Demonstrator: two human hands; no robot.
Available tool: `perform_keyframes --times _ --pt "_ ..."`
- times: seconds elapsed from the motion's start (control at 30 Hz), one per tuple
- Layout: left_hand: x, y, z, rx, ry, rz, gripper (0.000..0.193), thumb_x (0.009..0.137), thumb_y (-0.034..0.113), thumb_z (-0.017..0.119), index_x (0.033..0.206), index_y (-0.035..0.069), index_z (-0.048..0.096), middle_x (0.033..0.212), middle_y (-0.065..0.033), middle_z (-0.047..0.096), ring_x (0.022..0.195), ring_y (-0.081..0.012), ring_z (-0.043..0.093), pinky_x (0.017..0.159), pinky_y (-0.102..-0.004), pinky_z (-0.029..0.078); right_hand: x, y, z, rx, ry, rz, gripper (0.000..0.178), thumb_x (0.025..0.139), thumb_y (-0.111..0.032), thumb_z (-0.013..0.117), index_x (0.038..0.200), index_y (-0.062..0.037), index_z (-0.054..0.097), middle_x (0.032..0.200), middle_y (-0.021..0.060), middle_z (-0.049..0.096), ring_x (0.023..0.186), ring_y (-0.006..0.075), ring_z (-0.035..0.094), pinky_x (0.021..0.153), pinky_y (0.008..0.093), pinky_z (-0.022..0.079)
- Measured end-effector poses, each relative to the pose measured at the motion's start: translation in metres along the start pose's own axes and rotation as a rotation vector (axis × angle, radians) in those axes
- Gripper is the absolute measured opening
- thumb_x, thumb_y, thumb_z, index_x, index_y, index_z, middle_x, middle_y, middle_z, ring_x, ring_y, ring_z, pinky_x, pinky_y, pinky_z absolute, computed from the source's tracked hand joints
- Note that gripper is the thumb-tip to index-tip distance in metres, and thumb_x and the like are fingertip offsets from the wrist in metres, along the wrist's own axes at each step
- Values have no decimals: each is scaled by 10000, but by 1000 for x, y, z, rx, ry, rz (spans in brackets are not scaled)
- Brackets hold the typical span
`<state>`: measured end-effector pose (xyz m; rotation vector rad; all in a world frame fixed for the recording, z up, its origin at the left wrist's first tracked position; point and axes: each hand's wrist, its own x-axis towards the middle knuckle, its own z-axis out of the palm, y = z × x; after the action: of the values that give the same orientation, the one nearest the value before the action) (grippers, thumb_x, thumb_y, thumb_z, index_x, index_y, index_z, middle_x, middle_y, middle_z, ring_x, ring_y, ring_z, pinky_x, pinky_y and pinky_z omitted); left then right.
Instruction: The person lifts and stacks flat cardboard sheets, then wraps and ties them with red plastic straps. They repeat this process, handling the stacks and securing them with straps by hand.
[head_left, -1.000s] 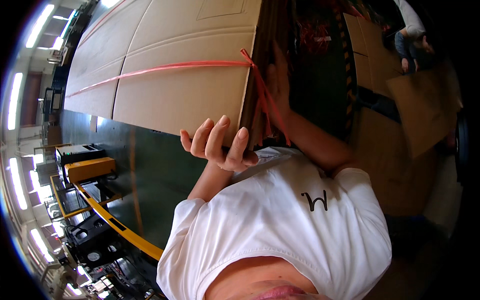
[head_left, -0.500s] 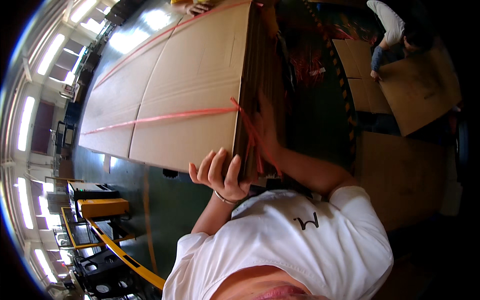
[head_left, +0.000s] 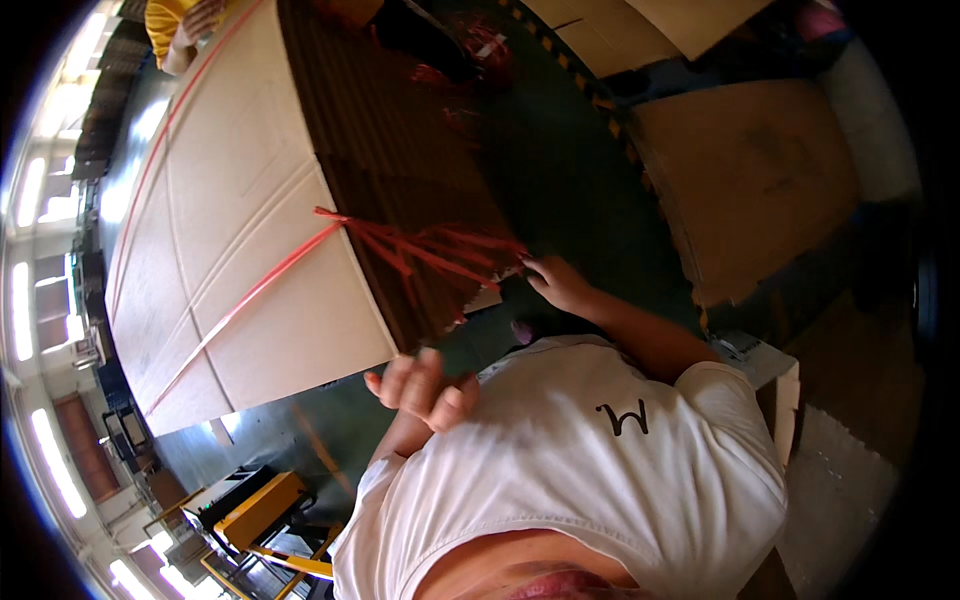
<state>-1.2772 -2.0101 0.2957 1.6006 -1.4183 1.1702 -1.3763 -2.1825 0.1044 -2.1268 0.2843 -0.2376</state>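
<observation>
A thick stack of flattened cardboard boxes (head_left: 260, 200) rises in front of me, tied with red plastic straps (head_left: 270, 285). From a knot at its near top edge, loose red strap tails (head_left: 430, 250) fan down the side. My right hand (head_left: 562, 287) is low beside the stack, its fingers closed where the strap tails end; the fingertips are small and partly hidden. Just off the near left corner, my left hand (head_left: 425, 392) has loosely bent fingers, slightly blurred, with nothing seen in them.
Another person's hand (head_left: 205, 18) and yellow sleeve (head_left: 160, 30) are at the stack's far end. Flat cardboard sheets (head_left: 745, 190) lie to the right, beyond a black-and-yellow floor stripe (head_left: 603, 102). Yellow-and-black equipment (head_left: 262, 510) stands at lower left. Red strap scraps (head_left: 485, 50) litter the floor.
My left hand has come off the stack's near edge. My right hand has drawn back from its side toward the strap ends. The view has swung, showing more of the stack's side.
</observation>
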Motion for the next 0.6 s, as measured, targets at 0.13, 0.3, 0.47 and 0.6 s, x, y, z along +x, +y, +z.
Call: perform_keyframes --times 0.13,0.3,0.47,0.6 --pt "18 26 25 -534 -419 157 260 776 187 541 1031 156 501 945 -55 573 841 -191 552 898 -382 349 -103 101 -12 -260 -640 413 343 770 -162 551 1069 5 535 937 209 572 884 343 540 774 411 433" --pt "19 58 124 -533 -807 -29 281 702 96 576 982 115 557 899 -47 569 816 -189 550 812 -353 421 -131 154 -49 -173 -672 603 361 817 -198 501 1125 -10 503 1090 197 527 1016 330 497 845 391 413" --pt "-13 76 251 -564 -1148 -286 280 728 67 580 1007 67 564 928 -108 573 830 -236 557 781 -359 436 -118 200 -108 26 -341 645 351 824 -207 515 1132 -37 515 1133 183 519 1048 317 492 882 361 392" --pt "-74 70 355 -694 -1413 -849 268 774 64 553 1039 22 545 919 -131 575 814 -236 564 754 -331 453 -116 280 -165 134 94 800 313 837 -170 492 1114 -25 515 1030 172 574 938 279 557 804 326 427"
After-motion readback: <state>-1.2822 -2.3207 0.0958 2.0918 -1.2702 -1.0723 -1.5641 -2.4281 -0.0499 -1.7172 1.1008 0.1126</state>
